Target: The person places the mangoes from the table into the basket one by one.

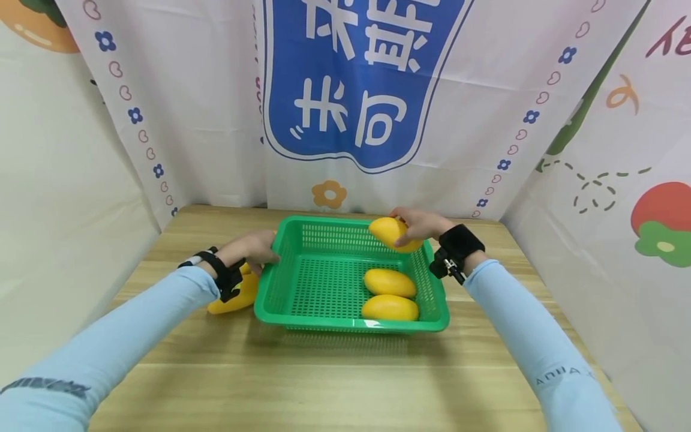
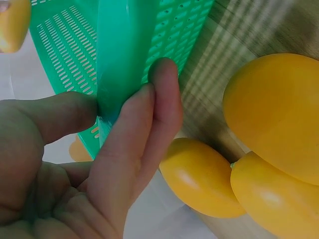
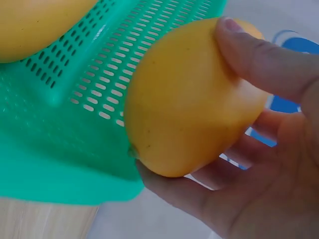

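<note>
A green plastic basket (image 1: 329, 324) stands on the table, its walls and floor pierced with slots. My left hand (image 1: 252, 249) pinches the basket's left rim, thumb on the inner side and fingers on the outer side, as the left wrist view shows. In my right hand (image 1: 423, 225) is a yellow mango (image 3: 184, 99), gripped between thumb and fingers over the basket's back right corner. Two mangoes, one behind (image 1: 390, 282) and one in front (image 1: 390, 308), lie side by side at the right of the basket floor.
Several more mangoes (image 2: 279, 114) lie on the wooden table (image 1: 259, 390) left of the basket, partly hidden by my left arm in the head view. A printed white cloth (image 1: 216, 150) hangs behind the table, with white sheeting at both sides.
</note>
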### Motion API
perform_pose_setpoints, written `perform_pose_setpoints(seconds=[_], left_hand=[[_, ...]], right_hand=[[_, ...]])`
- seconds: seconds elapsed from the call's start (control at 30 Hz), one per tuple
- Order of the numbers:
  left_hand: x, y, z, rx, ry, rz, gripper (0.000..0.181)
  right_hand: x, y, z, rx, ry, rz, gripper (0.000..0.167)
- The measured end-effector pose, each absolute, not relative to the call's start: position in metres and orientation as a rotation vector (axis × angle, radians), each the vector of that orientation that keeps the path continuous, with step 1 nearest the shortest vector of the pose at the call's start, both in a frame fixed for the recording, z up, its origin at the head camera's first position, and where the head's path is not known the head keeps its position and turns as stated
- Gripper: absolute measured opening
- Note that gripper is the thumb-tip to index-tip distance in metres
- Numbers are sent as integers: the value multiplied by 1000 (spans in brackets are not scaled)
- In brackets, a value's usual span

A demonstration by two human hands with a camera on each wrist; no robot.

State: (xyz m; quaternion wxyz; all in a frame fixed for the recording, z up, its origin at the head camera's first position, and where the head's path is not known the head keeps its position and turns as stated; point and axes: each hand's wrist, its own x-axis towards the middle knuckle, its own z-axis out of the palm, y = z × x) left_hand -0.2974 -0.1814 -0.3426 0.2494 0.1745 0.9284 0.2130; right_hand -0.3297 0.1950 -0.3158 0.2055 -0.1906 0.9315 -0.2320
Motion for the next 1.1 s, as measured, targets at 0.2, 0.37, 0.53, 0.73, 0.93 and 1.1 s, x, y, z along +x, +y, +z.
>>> perform_pose_setpoints(seconds=[0.2, 0.37, 0.53, 0.73, 0.93, 1.1], left_hand=[[-298, -181, -344, 470, 2514, 602, 8], [-297, -180, -342, 459, 2516, 602, 8], [-293, -179, -341, 436, 2513, 629, 6], [-290, -178, -341, 415, 2515, 649, 5], [-292, -180, -341, 420, 2521, 648, 5], [-292, -181, -341, 400, 2527, 619, 6]], right_hand=[[-337, 181, -330, -546, 2571, -452, 68], [-338, 173, -341, -494, 2525, -307, 72], [-339, 164, -349, -445, 2486, -238, 72], [-347, 156, -363, -424, 2474, -90, 71], [-350, 152, -373, -421, 2489, 7, 70], [-342, 147, -375, -330, 2524, 21, 90]])
